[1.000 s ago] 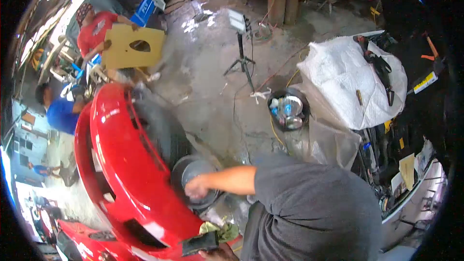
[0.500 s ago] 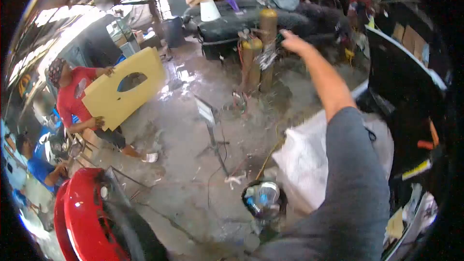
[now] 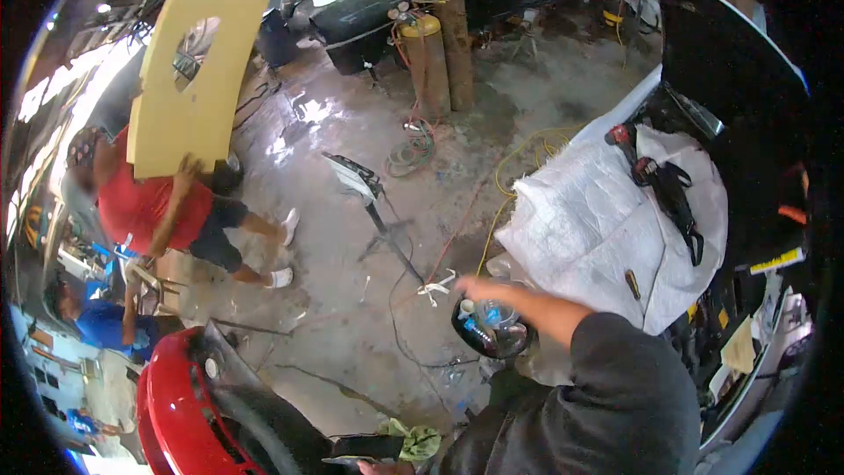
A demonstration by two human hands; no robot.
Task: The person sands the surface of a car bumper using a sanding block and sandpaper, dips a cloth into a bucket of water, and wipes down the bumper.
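Observation:
My right arm reaches forward and left from its dark sleeve. My right hand (image 3: 479,288) is smeared by motion and overlaps the rim of a black bucket (image 3: 459,327), so its fingers cannot be made out. Clear plastic bottles (image 3: 482,334) and a cup lie in that bucket. At the bottom edge, part of my left hand (image 3: 387,468) shows against a dark flat object (image 3: 374,447), which looks like a phone. A green cloth (image 3: 413,440) lies near it. Left of these stands a red car bumper (image 3: 176,396) with a black inner part.
A person in red (image 3: 158,202) carries a yellow panel (image 3: 180,114) with an oval hole. A stand (image 3: 387,229) rises mid-floor, with gas cylinders (image 3: 426,62) behind. Cables cross the floor. Power tools (image 3: 659,176) lie on white sheeting (image 3: 571,229) at right. Someone in blue (image 3: 105,321) sits left.
My right arm has dropped from pointing forward to low over the bucket. The person in red has raised and tilted the yellow panel upright. My view has dipped; my left hand now shows.

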